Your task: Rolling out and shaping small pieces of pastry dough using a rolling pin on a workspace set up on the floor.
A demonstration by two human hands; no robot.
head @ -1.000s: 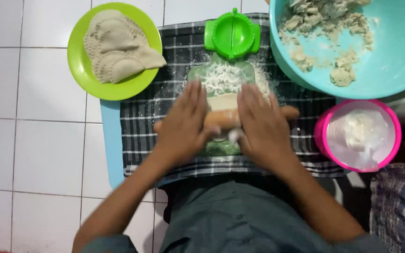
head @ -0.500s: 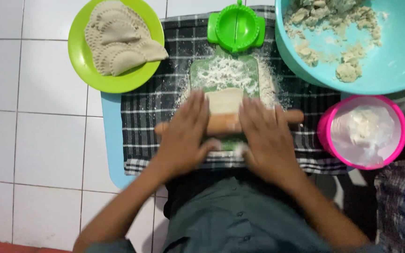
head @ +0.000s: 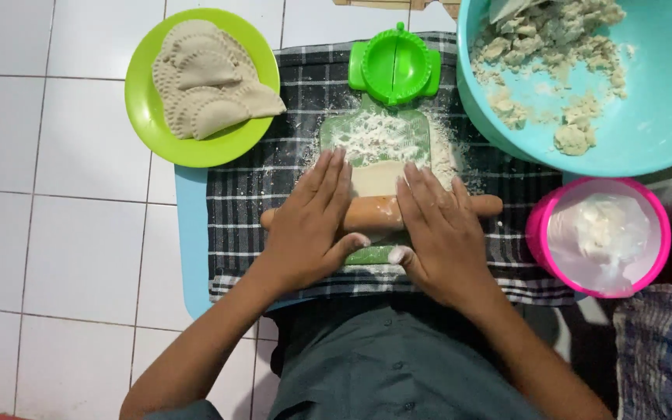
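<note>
My left hand (head: pixel 309 220) and my right hand (head: pixel 441 231) lie flat, fingers spread, on a wooden rolling pin (head: pixel 371 214). The pin rests across a piece of pale dough (head: pixel 375 177) on a floured green cutting board (head: pixel 375 140). The board sits on a black-and-white checked cloth (head: pixel 254 202). A green round dumpling press (head: pixel 395 66), lying closed, is just beyond the board.
A lime plate (head: pixel 145 117) with shaped dough pastries (head: pixel 204 82) stands at the far left. A turquoise basin (head: pixel 655 132) with dough crumbs is at the far right. A pink bowl (head: pixel 538 225) lined with a plastic bag of flour sits at the right. White tiled floor surrounds all.
Both hands have rolled the pin a little back and forth over the dough; the dough now shows beyond the pin. Nothing else has shifted.
</note>
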